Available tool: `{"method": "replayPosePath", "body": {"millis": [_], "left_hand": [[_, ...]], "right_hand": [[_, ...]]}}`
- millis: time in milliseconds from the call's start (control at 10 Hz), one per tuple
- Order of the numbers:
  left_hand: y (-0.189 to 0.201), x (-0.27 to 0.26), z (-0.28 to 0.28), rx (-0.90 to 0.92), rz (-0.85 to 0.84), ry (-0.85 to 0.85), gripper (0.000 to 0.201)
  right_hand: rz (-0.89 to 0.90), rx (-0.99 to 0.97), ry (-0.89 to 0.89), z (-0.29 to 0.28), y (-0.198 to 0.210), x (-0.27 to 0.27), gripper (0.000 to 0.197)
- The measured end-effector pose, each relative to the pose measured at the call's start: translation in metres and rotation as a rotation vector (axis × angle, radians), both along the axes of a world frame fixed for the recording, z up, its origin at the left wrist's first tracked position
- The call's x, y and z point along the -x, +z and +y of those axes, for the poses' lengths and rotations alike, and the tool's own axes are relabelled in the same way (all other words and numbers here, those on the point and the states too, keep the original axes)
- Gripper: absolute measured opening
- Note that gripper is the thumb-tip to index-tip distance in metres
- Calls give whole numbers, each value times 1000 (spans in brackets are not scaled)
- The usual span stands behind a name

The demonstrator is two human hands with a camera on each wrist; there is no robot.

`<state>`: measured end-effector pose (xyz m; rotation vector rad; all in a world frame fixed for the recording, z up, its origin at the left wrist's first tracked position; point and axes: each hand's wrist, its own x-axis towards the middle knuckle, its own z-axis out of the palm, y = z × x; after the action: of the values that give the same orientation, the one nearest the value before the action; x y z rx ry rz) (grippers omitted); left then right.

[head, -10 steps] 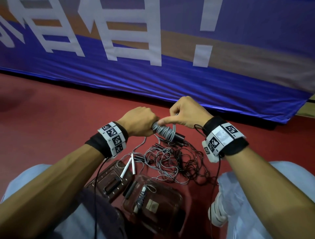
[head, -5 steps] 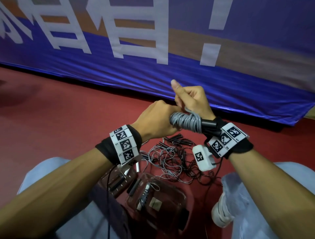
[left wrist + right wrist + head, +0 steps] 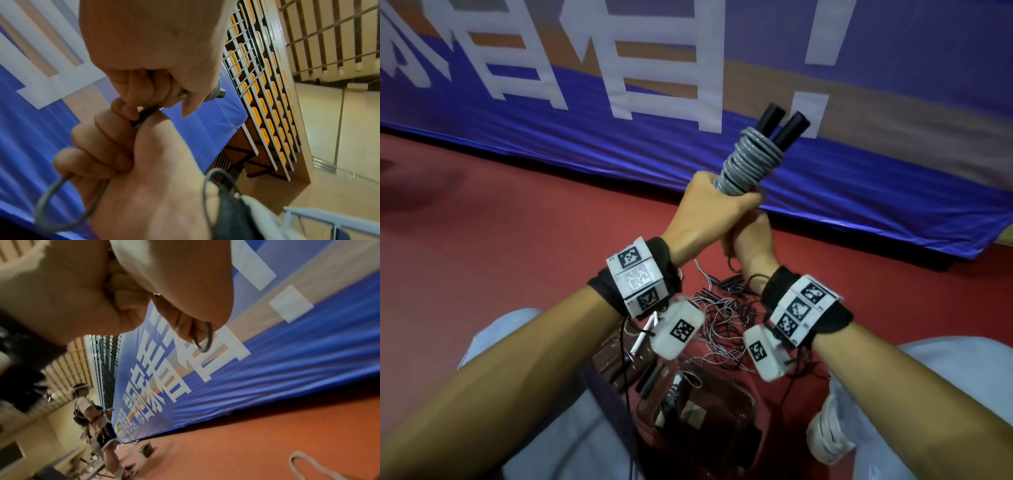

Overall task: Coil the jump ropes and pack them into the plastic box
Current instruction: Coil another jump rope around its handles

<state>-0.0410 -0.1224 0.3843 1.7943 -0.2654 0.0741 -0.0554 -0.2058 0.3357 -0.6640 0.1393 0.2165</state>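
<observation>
A grey jump rope is wound tightly round its two black handles, which point up and away. My left hand grips the bottom of this bundle. Directly beneath it my right hand grips the rope's loose end. In the left wrist view a grey loop hangs from the right hand's curled fingers. A short loop shows in the right wrist view too. The clear plastic box sits on the floor between my knees, with a coiled rope inside.
A tangle of thin ropes lies on the red floor beyond the box, white handles to its left on a second clear tray. A blue banner stands ahead. Another person stands far off.
Both hands have lifted the wound rope up and away from the floor. The bundle turned from lying sideways to upright, handles on top. The right hand moved underneath the left.
</observation>
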Motion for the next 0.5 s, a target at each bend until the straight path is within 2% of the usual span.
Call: {"method": "replayPosePath", "body": {"millis": [100,200,300,400,500], "left_hand": [[-5,-4,4,-74,31,-20,52],[-6,-10,9,-101,104,9,57],[-11,-21,16,-181,131,117,67],[-23,-27,23,-397,96,149,74],[-43,-33,22,-561,114,132,81]], "right_hand": [[-63,1256,-243,0,-8,4,36],[-55,1287,-197,-1,-16,-3,54],[-289,1426,-143,11,-10,11,42],[-392,1632,34,17,-14,28,28],[-424,1904,109,12,-4,45,8]]}}
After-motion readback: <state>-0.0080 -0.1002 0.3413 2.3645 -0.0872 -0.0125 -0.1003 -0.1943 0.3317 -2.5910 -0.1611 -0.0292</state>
